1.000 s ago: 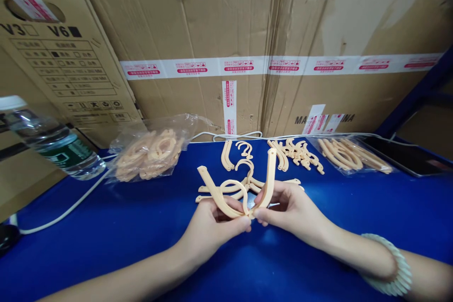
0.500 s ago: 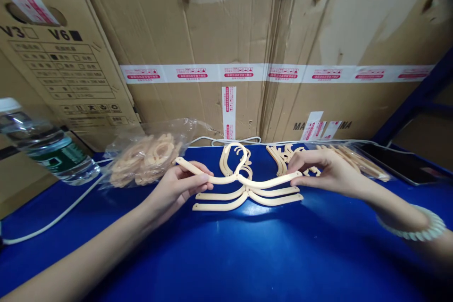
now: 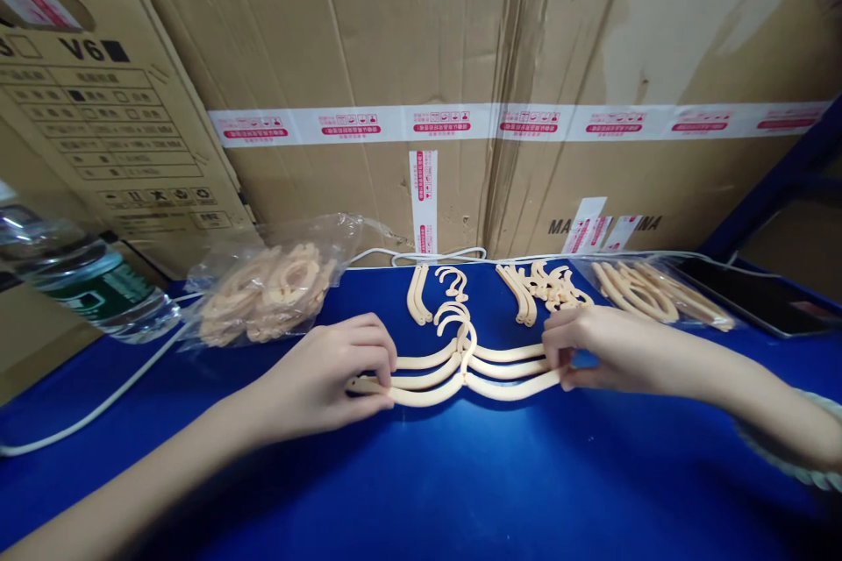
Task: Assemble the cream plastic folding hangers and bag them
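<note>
A cream clothes hanger (image 3: pixel 427 394) lies across the blue tabletop (image 3: pixel 460 482), its hook pointing away from me. My left hand (image 3: pixel 359 368) pinches its left arm near the end. The tip of its right arm is between the thumb and fingers of my right hand (image 3: pixel 569 349). Just behind it, two similar hangers lie side by side, partly covered by my hands. Farther back are loose hooks (image 3: pixel 453 280), a pair of curved hanger arms (image 3: pixel 419 296), more arms (image 3: pixel 517 294) and a heap of small hook pieces (image 3: pixel 553 285).
A clear bag of cream parts (image 3: pixel 269 289) sits at the left, near a water bottle (image 3: pixel 92 280). Another bag of arms (image 3: pixel 658 289) and a black phone (image 3: pixel 756 298) are at the right. Large cardboard boxes (image 3: pixel 368 193) wall off the back, with a white cable (image 3: pixel 447 256) along them.
Both hands have lowered the held hanger from above the other two to the table in front of them. My view has shifted slightly.
</note>
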A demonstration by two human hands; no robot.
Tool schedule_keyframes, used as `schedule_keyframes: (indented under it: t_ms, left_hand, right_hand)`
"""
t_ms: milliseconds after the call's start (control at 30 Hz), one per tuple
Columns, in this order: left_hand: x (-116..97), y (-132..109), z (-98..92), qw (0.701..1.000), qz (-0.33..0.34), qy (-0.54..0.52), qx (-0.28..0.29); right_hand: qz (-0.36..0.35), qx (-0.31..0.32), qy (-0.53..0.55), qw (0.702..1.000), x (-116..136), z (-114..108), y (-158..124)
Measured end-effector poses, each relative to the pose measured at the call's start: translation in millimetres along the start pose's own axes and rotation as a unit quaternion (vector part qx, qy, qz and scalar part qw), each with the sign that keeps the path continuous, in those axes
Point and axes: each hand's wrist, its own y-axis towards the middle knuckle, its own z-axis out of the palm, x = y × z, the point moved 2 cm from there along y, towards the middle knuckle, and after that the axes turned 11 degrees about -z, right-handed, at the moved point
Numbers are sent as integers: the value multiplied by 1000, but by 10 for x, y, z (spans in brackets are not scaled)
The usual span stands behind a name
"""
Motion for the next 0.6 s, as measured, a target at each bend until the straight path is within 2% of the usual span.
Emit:
schedule_keyframes:
  t_ms: [100, 333, 433, 600]
  left_hand:
    - [3, 4, 51, 999, 6, 35, 2]
    - [29, 19, 107, 998, 21, 53, 1]
    - [38, 19, 158, 999, 12, 49, -7]
    - [58, 26, 261, 999, 1, 39, -22]
  right_hand:
    - [9, 21, 12, 1000, 7, 20, 24]
    - [21, 22, 2, 1000, -39, 34, 60]
    - [52, 29, -11, 998, -69, 42, 64]
    - [93, 7, -42, 995, -113, 44, 53]
